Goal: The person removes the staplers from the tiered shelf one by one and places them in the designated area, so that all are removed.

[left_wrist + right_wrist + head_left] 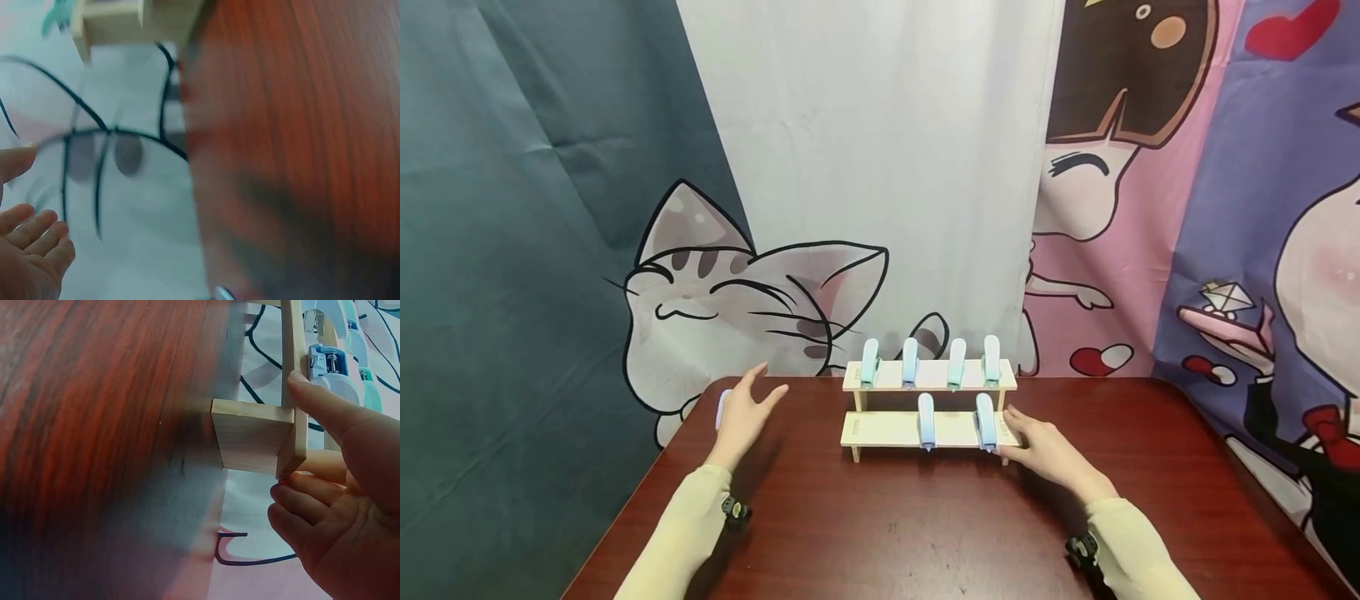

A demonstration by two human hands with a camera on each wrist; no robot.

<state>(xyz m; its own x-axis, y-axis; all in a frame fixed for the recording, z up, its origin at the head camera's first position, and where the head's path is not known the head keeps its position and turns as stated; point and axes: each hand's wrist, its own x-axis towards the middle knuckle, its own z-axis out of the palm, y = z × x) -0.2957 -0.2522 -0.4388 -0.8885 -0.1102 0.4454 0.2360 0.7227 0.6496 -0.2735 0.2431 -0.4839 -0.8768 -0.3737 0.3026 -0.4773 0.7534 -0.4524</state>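
A two-tier pale wooden stand (887, 429) bears several spring clips in pale blue and green. On the upper board, a green clip (869, 362) is at the left and a paler one (992, 360) at the right. The lower board carries two blue clips, one near the middle (927, 422) and one (986, 422) close to the right end. There my right hand (1047, 450) grips the board's end, thumb on the front edge beside the blue clip's metal spring (332, 362). My left hand (741, 418) is left of the stand, thumb and fingers spread, holding nothing.
A blue-edged object (722, 408) lies at the table's left side, partly hidden behind my left hand. The dark red wooden table (880, 525) extends in front of the stand. A cartoon-printed curtain (895, 167) hangs right behind the table's back edge.
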